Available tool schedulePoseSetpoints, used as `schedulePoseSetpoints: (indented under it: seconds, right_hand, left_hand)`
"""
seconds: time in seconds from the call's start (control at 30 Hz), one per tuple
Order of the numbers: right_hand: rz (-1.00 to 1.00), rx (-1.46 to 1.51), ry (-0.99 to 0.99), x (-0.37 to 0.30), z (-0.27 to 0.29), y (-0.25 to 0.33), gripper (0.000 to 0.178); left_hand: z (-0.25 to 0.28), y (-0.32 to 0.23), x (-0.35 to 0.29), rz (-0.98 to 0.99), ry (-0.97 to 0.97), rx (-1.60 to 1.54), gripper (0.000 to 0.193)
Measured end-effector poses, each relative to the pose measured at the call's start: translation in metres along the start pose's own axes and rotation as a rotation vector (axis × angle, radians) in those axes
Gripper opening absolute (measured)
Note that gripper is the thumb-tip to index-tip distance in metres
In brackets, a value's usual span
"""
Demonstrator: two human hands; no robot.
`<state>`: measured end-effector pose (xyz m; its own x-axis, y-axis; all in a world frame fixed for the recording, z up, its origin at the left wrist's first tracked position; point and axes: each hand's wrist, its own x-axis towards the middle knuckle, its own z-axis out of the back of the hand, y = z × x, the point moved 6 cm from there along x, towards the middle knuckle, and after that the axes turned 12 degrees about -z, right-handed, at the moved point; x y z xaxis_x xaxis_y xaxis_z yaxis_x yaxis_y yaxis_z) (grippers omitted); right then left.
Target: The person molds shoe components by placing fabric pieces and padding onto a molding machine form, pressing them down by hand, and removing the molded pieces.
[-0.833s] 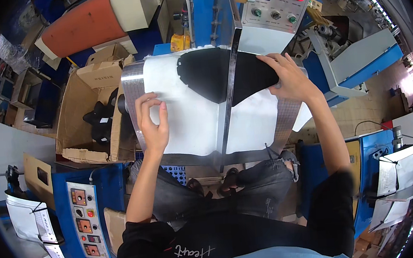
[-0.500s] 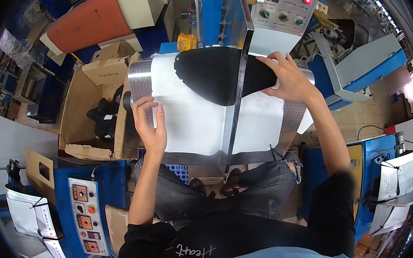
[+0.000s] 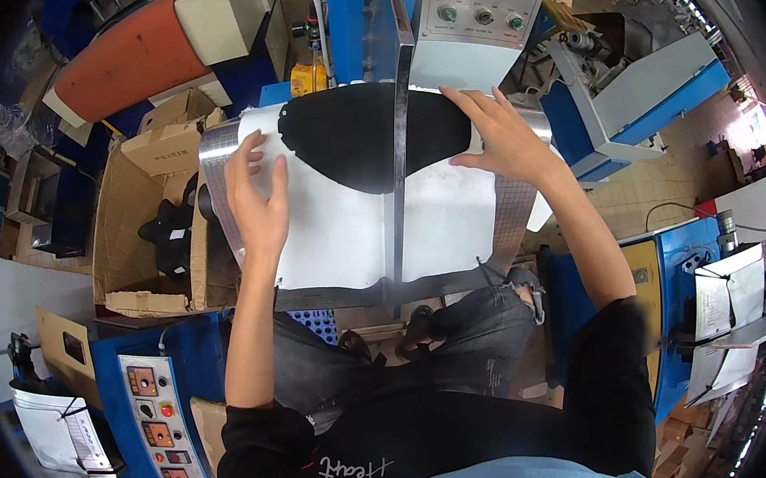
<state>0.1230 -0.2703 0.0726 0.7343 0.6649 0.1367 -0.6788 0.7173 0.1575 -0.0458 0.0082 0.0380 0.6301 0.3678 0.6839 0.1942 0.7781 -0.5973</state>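
Note:
A flat black piece of material [image 3: 342, 138], broad with a notched left edge, lies on a white sheet [image 3: 338, 243] over a curved metal bed. The upright edge of a metal plate [image 3: 400, 119] crosses in front of it. My right hand [image 3: 511, 141] is spread at the piece's right end, fingertips by its upper edge and thumb by its lower edge; whether they touch it I cannot tell. My left hand [image 3: 257, 200] is open, holding nothing, with bent fingers over the sheet's left border, apart from the piece.
Left of the bed stands a cardboard box [image 3: 116, 262] with several black pieces in it. Behind on the right is a control panel [image 3: 485, 2] with buttons and a lit red lamp. Blue machine cabinets [image 3: 201, 346] flank my legs. A yellow object [image 3: 307, 80] sits behind the bed.
The whole view has shifted. My right hand's fingers have spread from the black piece's right end, which shows more now. My left hand has moved up along the sheet's left side.

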Motion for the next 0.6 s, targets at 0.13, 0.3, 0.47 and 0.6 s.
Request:
schedulePoseSetpoints:
  seconds: [0.13,0.3,0.47,0.6]
  right_hand:
    - [-0.003,0.038,0.023,0.005,0.003,-0.001,0.096]
    - [-0.02,0.047,0.094,0.007,0.007,-0.005,0.092]
    - [-0.02,0.013,0.133,0.011,0.0,0.003,0.094]
    - [0.009,-0.027,0.104,0.014,-0.002,0.014,0.09]
  left_hand:
    - [-0.017,-0.003,0.012,0.047,0.034,0.011,0.046]
    - [-0.024,-0.008,-0.001,0.064,-0.051,-0.086,0.044]
    - [-0.025,-0.014,-0.015,0.118,-0.113,-0.317,0.038]
    - [-0.03,-0.013,-0.028,0.321,-0.149,-0.405,0.036]
